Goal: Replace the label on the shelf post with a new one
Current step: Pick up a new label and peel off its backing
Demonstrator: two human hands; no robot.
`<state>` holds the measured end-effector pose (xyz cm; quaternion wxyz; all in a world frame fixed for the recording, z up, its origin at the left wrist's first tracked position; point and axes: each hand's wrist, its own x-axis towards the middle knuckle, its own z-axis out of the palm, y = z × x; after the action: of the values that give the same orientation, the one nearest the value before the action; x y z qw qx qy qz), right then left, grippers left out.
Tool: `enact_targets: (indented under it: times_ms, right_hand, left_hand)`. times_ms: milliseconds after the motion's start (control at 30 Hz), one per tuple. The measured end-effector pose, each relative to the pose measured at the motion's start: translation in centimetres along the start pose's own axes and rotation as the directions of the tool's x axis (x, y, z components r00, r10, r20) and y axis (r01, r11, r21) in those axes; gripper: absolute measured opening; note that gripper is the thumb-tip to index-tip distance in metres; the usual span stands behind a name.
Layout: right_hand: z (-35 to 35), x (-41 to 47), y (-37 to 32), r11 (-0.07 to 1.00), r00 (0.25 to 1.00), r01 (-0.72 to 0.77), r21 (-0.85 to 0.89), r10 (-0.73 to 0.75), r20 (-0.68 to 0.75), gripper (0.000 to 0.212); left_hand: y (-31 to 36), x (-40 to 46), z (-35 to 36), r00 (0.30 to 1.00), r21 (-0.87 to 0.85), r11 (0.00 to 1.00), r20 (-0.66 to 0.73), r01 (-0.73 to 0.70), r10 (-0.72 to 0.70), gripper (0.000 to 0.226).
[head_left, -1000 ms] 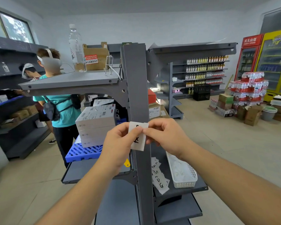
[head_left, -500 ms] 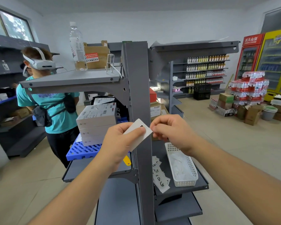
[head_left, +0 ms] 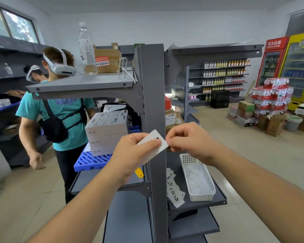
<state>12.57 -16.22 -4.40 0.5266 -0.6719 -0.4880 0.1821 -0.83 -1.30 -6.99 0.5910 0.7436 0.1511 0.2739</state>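
Observation:
A grey upright shelf post (head_left: 154,95) stands straight ahead. In front of it, at mid height, I hold a white label (head_left: 154,143) with black marks, tilted. My left hand (head_left: 132,155) grips its lower left part between thumb and fingers. My right hand (head_left: 188,139) pinches its right corner with the fingertips. More white labels (head_left: 174,188) with handwritten marks lie on the shelf to the right of the post. The post's face behind the label is hidden.
A white mesh basket (head_left: 197,178) sits on the right shelf. A stack of white boxes (head_left: 106,132) rests on a blue pallet (head_left: 91,160) at left, and a yellow tag (head_left: 139,172) lies nearby. A person in a teal shirt (head_left: 60,109) with a headset stands left.
The label has turned from upright to tilted between my hands, and my right fingertips now pinch its right corner. The person at left has turned and stepped closer.

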Motion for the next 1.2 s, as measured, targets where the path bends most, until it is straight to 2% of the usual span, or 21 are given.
enact_targets:
  times_ms: [367,567,633,667,767,833,967,1200]
  right_hand:
    - [-0.7,-0.4,-0.1,0.992,0.989,0.035,-0.119,-0.017,0.145,0.026]
    - [-0.6,-0.6,0.1,0.998,0.990,0.007,-0.069,0.002,0.138,0.026]
    - [-0.4,-0.5,0.4,1.000,0.994,-0.010,-0.020,0.012,0.109,0.026]
    - [-0.3,-0.5,0.5,1.000,0.996,-0.022,0.014,0.020,0.090,0.026]
    - [0.0,-0.3,1.0,0.991,0.998,-0.056,0.124,0.053,0.028,0.023]
    - [0.3,-0.2,1.1,0.985,0.998,-0.063,0.162,0.067,-0.017,0.023]
    - [0.6,0.0,1.0,0.977,0.994,-0.041,0.210,0.061,-0.090,0.029]
    - [0.8,0.3,1.2,0.969,0.993,-0.039,0.246,0.065,-0.101,0.035]
  left_hand:
    - [0.0,-0.1,-0.5,0.986,0.047,0.996,0.145,0.077,-0.083,0.019]
    - [0.2,-0.2,-0.2,0.983,0.016,0.996,0.159,0.090,-0.091,0.009]
    - [0.2,-0.2,-0.1,0.995,-0.001,0.999,0.095,0.035,-0.034,0.016]
    - [0.0,-0.2,0.0,0.999,0.051,0.998,0.030,-0.028,0.027,0.024]
    - [0.2,-0.5,0.4,0.950,0.379,0.901,-0.140,-0.210,0.280,0.032]
    - [0.4,-0.9,0.6,0.913,0.468,0.836,-0.133,-0.285,0.385,0.021]
    - [0.2,-1.4,0.8,0.912,0.445,0.822,-0.028,-0.355,0.409,0.005]
    - [0.3,-1.5,0.9,0.914,0.475,0.813,-0.039,-0.338,0.403,0.009]
